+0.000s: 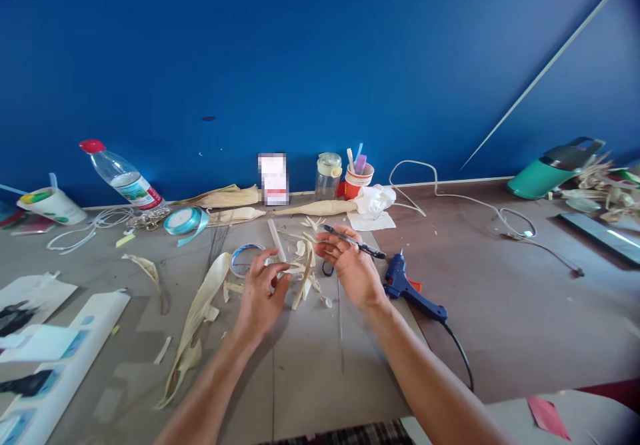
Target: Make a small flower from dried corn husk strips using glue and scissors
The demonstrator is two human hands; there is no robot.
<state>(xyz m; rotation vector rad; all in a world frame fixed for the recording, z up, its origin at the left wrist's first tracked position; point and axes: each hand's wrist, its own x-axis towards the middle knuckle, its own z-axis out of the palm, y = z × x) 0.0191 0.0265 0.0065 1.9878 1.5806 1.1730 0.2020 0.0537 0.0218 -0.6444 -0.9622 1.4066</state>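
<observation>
The left hand [260,293] pinched a pale corn-husk piece [303,273] at its fingertips, a tape roll [243,259] just beyond them. The right hand [350,265] closed its fingers on black scissors [356,243], the husk just left of them; a blue glue gun [407,290] lay just right.

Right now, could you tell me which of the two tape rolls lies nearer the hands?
The clear tape ring, just beside the left hand; the light blue ribbon roll lies farther back.

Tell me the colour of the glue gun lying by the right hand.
Blue glue gun, with a black cord; the head view shows it.
</observation>
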